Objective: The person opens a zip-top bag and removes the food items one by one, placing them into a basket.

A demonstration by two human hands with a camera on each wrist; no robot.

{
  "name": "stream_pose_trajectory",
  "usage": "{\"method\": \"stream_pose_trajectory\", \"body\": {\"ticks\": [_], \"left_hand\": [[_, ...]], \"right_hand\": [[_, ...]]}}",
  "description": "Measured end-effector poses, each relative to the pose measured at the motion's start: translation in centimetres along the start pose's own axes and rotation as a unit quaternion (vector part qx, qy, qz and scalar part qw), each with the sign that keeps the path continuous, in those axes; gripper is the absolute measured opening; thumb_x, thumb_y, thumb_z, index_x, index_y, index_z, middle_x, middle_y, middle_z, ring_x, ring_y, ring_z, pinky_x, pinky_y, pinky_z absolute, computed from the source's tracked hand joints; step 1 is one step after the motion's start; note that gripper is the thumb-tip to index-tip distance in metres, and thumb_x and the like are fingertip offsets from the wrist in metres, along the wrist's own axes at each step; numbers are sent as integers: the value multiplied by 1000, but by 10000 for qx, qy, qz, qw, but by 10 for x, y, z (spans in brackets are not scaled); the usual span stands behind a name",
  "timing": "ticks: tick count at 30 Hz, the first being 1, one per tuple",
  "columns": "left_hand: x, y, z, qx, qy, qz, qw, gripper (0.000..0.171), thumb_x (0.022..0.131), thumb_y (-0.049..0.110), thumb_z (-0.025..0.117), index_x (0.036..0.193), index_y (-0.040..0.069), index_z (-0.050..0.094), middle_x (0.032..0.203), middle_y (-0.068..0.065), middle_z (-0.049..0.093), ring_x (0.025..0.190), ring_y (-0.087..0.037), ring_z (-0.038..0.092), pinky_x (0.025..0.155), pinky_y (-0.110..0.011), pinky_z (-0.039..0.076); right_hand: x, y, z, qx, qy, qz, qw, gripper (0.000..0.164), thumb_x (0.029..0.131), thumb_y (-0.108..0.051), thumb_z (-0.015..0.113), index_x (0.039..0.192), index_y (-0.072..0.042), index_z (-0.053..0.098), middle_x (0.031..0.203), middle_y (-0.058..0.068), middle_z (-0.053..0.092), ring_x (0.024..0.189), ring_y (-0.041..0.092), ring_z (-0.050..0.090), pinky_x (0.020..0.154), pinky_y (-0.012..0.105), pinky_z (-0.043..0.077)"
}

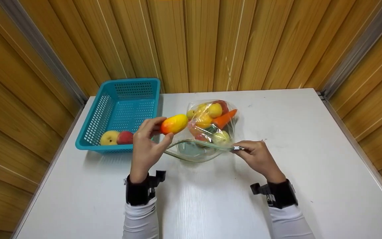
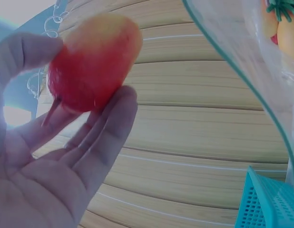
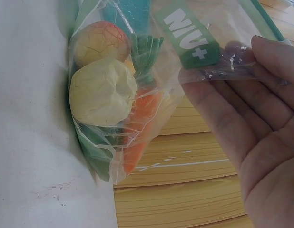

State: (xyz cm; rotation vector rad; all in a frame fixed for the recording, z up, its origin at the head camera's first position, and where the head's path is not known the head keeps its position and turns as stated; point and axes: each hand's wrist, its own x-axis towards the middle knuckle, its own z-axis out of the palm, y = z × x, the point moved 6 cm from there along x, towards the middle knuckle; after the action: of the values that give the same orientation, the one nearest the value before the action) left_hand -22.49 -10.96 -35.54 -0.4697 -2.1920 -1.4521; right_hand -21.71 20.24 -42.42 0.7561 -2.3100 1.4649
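My left hand [image 1: 147, 144] holds a red and yellow mango [image 1: 174, 124] between thumb and fingers, beside the mouth of a clear zip bag [image 1: 197, 156]. In the left wrist view the mango [image 2: 94, 61] shows a short brown stem near the palm. My right hand [image 1: 255, 156] pinches the right end of the bag's rim by its white slider. The bag's mouth gapes. Inside are a carrot [image 1: 224, 119], a pale round piece [image 1: 221, 137] and several yellow and red pieces. A green label reading NIV+ [image 3: 190, 35] shows on the bag in the right wrist view.
A blue-green plastic basket [image 1: 90, 127] stands at the left of the white table [image 1: 211, 205]. At its near end lie a yellow fruit [image 1: 109, 137] and a red one [image 1: 125, 137]. A wood-panelled wall [image 1: 201, 46] rises behind the table.
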Motion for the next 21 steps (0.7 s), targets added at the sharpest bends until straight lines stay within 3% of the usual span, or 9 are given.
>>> {"method": "stream_pose_trajectory", "body": {"ticks": [4,9,21], "left_hand": [[0,-5,-6,35,451,-101,9989,39,85,7,82,122,1,71,109,-13,67,95,-21,66,86,-23,57],[1,-10,-14,-21,783,-254,9966,39,85,5,81,122,-2,70,109,-15,65,96,-23,67,88,-22,57],[1,-45,-35,195,1569,-1276,9791,42,88,8,82,126,-5,69,111,-21,64,102,-31,70,89,-25,58]], "right_hand": [[0,0,0,-50,13,4,10000,16,84,14,74,96,5,80,89,14,78,77,1,63,67,10,51],[0,0,0,-41,6,-25,10000,16,84,14,74,96,5,79,89,14,78,77,1,64,67,11,52],[0,2,0,-13,-53,64,10000,16,85,12,75,99,6,79,92,17,78,82,1,67,70,11,54]]}}
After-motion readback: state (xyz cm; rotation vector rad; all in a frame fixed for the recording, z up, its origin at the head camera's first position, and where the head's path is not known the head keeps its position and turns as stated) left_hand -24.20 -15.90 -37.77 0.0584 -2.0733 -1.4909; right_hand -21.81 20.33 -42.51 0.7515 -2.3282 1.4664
